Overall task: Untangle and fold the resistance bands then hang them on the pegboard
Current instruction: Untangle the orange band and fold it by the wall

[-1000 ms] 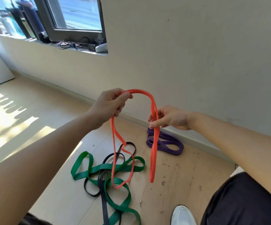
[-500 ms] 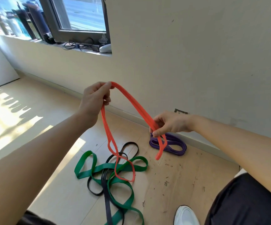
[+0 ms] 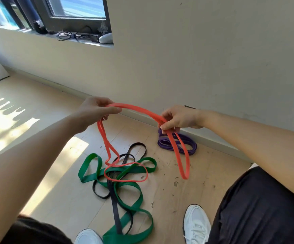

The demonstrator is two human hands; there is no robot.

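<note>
Orange rubber runs between the person's two hands: the orange band (image 3: pixel 139 110) is pinched at one end by the left hand (image 3: pixel 97 110), thumb pressed over the strap against the fingers, and at the other by the right hand (image 3: pixel 177 118), whose fingertips are closed on two strands gathered together. Holding it up and spread like this likely serves to lift the band clear of the pile and lay its strands side by side for folding. The held stretch arcs gently from left to right, its long axis roughly level and parallel to the wall (image 3: pixel 204 59). From the left hand a doubled length drops to the floor (image 3: pixel 58 182), where its lower loop lies on top of the green band (image 3: pixel 130 199) and the black band (image 3: pixel 115 208), so it appears not yet fully free. From the right hand a closed loop hangs downward, its end pointing at the floor, apart from the pile. The purple band (image 3: pixel 177 143) lies coiled by the skirting, just beyond the right hand. No pegboard is in view
</note>
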